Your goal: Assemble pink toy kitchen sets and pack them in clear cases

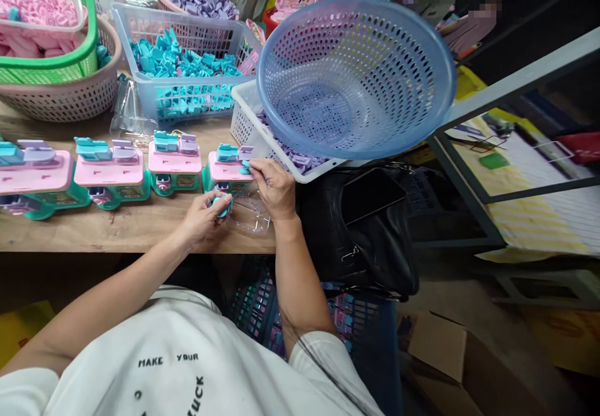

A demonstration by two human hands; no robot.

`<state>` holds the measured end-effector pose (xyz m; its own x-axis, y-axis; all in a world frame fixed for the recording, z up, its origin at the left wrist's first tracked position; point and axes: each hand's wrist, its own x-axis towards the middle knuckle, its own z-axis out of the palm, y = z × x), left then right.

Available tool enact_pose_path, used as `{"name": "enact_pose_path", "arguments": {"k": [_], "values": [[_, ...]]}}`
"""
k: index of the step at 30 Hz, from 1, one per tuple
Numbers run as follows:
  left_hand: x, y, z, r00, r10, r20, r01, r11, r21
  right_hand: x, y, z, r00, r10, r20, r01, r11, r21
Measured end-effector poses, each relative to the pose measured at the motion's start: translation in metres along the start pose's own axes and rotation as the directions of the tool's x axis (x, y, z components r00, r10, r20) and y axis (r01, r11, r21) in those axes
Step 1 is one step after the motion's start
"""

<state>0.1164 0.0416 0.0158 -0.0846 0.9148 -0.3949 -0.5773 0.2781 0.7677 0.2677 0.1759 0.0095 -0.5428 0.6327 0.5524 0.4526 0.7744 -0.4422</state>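
My left hand (202, 217) is closed on a small round teal plastic piece (222, 205) near the table's front edge. In a pinch between thumb and forefinger, my right hand (276, 186) has another small teal plastic piece (244, 167). That piece is at the right end of a pink and teal toy (229, 167); whether it touches the toy I cannot tell. Below the right hand lies a clear plastic part (253, 215). Three similar toys, among them a nearby pink and teal one (174, 163), stand in a row to the left, topped with teal and lilac parts.
A clear-blue basket of teal parts (187, 88) stands behind the toys. A large blue colander (356, 79) rests tilted on a white basket (244, 116) of lilac pieces. Right of my hands is a black bag (356, 241) with a phone (372, 194) on it.
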Motion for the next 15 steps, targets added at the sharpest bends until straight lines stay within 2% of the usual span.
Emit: {"name": "enact_pose_path", "arguments": {"k": [2, 8, 15], "values": [[0.0003, -0.0002, 0.0000, 1.000, -0.007, 0.004, 0.007, 1.000, 0.000, 0.0002, 0.0020, -0.0018, 1.000, -0.008, 0.017, 0.008, 1.000, -0.004], [-0.0002, 0.0015, -0.0001, 1.000, -0.010, -0.004, 0.010, 1.000, 0.006, -0.0020, 0.0071, -0.0002, 0.999, -0.021, -0.027, 0.022, 1.000, 0.016], [0.0030, 0.0015, -0.0011, 1.000, -0.014, -0.008, 0.015, 1.000, 0.017, -0.0025, 0.0065, 0.0013, 1.000, -0.009, 0.002, 0.009, 1.000, 0.000]]}}
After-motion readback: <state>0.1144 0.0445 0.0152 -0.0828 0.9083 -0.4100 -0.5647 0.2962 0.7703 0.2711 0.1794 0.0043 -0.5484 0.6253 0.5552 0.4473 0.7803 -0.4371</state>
